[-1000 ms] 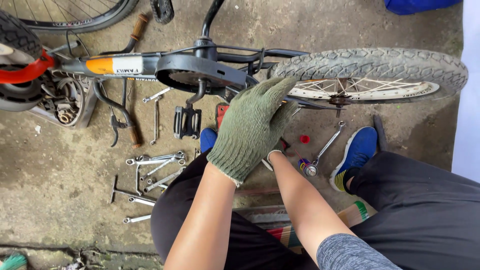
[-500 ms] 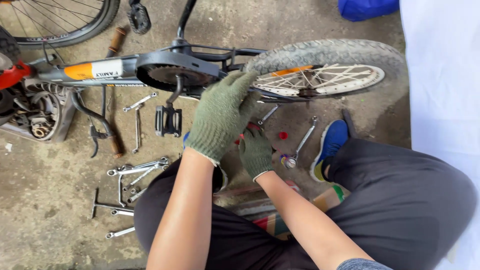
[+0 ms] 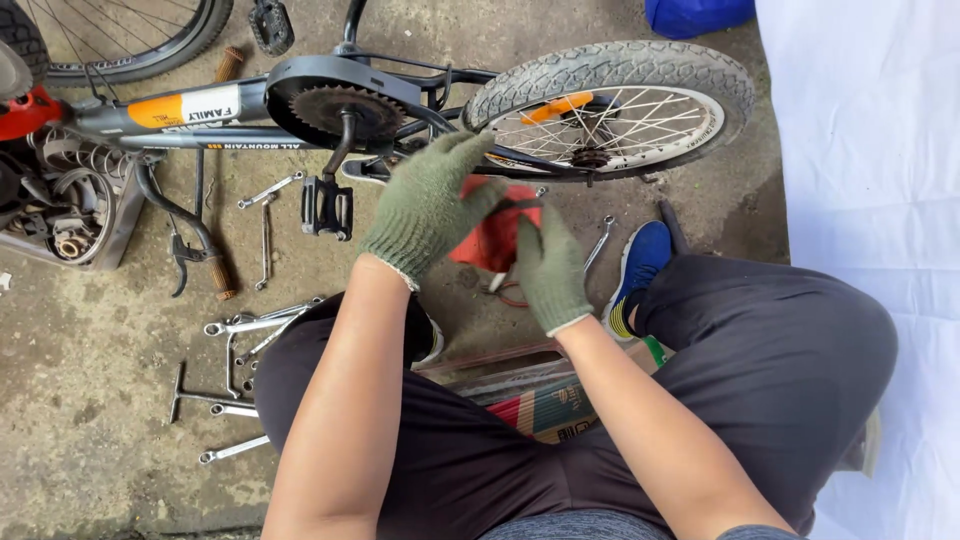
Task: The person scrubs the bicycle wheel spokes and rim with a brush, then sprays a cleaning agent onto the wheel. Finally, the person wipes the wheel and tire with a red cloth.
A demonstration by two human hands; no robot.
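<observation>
Far to my left a box of old parts [image 3: 62, 215] sits on the concrete floor [image 3: 90, 400], and nearer me a scatter of wrenches [image 3: 240, 330] lies beside my left knee. Above them the small bicycle [image 3: 330, 105] lies on its side, its pedal [image 3: 327, 208] hanging from the crank below the chain guard.

My left hand [image 3: 432, 200], in a green knit glove, is curled over the top edge of a red rag [image 3: 492, 238], fingers bent down onto the cloth. My right hand [image 3: 550, 265], gloved the same, closes on the rag from below and the right, pinching it together with a thin dark band or strap that runs across it; what that band is I cannot tell. So both hands are clamped on the rag, which is held up between them in front of the rear wheel [image 3: 610, 105], above my lap.

Further right, another wrench [image 3: 600, 240] lies on the floor just beside my blue shoe [image 3: 640, 265], and a white sheet [image 3: 870, 150] covers the ground on the far right.
</observation>
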